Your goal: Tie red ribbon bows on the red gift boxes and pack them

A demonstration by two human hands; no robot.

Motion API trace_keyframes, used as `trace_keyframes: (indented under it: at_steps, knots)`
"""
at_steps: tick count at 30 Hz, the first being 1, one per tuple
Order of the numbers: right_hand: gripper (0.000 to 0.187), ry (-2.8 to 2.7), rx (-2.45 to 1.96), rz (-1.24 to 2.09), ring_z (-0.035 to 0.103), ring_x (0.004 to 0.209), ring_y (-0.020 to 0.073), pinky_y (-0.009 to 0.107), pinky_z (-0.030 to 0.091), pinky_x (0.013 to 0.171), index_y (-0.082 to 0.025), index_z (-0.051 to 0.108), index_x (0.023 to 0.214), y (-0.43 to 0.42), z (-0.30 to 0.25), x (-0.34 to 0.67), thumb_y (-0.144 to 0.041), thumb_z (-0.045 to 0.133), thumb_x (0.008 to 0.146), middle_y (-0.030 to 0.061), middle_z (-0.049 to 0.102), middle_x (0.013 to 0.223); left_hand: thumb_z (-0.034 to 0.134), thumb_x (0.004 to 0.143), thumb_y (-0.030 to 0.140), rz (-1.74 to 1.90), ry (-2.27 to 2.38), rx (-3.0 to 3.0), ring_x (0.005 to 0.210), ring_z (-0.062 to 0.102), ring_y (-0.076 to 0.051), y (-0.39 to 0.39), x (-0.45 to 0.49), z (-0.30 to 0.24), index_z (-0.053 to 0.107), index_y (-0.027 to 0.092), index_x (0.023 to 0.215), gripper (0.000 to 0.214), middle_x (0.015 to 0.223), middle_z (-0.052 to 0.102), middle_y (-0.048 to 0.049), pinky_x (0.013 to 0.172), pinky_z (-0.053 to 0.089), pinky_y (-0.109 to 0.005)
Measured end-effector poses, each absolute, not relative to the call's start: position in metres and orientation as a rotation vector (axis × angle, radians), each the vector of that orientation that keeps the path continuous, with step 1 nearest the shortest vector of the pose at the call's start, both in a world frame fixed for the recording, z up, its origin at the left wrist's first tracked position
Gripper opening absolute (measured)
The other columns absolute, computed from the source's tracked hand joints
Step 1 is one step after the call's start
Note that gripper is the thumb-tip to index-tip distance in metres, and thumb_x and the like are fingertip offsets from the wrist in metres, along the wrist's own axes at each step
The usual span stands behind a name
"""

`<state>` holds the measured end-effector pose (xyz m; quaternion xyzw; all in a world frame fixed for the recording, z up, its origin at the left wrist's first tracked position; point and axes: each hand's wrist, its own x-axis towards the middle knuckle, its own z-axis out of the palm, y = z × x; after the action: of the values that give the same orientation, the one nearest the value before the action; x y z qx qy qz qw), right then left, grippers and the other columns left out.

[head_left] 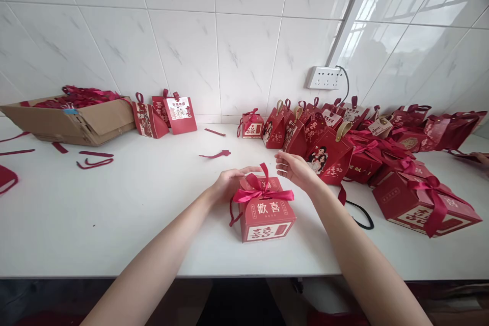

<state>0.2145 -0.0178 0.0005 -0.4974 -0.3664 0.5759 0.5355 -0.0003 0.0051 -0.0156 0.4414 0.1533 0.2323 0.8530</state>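
Observation:
A red gift box with gold characters and a pink-red ribbon bow stands on the white table in front of me. My left hand rests against the box's far left top edge, fingers curled over toward the bow. Just right of the bow hovers my right hand, its fingers spread and nothing in it. It is apart from the ribbon.
Many finished red gift boxes and bags crowd the right side. A brown cardboard box of red ribbons sits far left, with loose red ribbon pieces nearby. A black cord lies right of my arm. A wall socket is behind.

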Motion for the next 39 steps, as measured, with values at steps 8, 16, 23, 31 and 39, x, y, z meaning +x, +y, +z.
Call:
trace_keyframes:
  at_steps: [8,16,23,31,39]
  knots:
    - [0.024,-0.880,-1.108,1.359,0.052,0.061,0.0100,0.023,0.045,0.058,-0.018,0.059,0.074,-0.029,0.019,0.221,-0.038,0.071,0.070,-0.0002,0.054,0.070,0.048,0.083,0.051,0.454,0.358,0.972,0.097,0.063,-0.029,-0.011,0.009,-0.007,0.059,0.012,0.112,0.050,0.100,0.070,-0.0132,0.090,0.038,-0.039]
    - [0.030,-1.107,-0.951,1.371,0.053,0.067,0.0108,0.025,0.044,0.064,-0.019,0.063,0.079,-0.040,0.028,0.227,-0.048,0.066,0.074,0.0009,0.056,0.077,0.040,0.081,0.068,0.413,0.268,1.029,0.101,0.061,-0.030,-0.016,0.013,-0.014,0.060,0.014,0.112,0.066,0.107,0.068,-0.0141,0.092,0.037,-0.040]
    - [0.040,-1.403,-1.016,1.383,0.059,0.079,0.0167,0.031,0.048,0.074,-0.018,0.067,0.093,-0.054,0.041,0.235,-0.053,0.067,0.072,0.0068,0.060,0.094,0.037,0.079,0.072,0.339,0.252,1.091,0.106,0.058,-0.029,-0.015,0.011,-0.009,0.059,0.012,0.113,0.072,0.111,0.066,-0.0158,0.095,0.036,-0.039]
    - [0.035,-1.033,-1.006,1.107,0.058,0.069,0.0127,0.025,0.048,0.064,-0.019,0.066,0.081,-0.042,0.035,0.232,-0.051,0.070,0.068,0.0020,0.061,0.079,0.040,0.081,0.063,0.711,0.454,1.193,0.097,0.061,-0.027,-0.031,0.029,-0.015,0.055,0.015,0.106,0.056,0.100,0.067,-0.0106,0.095,0.039,-0.041]
    - [0.030,-0.884,-1.311,0.471,0.059,0.083,0.0177,0.029,0.047,0.073,-0.019,0.063,0.081,-0.031,0.023,0.234,-0.048,0.054,0.077,0.0036,0.063,0.085,0.022,0.088,0.057,1.112,1.195,1.669,0.085,0.060,-0.024,-0.028,0.021,-0.019,0.053,0.021,0.097,0.048,0.078,0.064,-0.0044,0.091,0.038,-0.043]
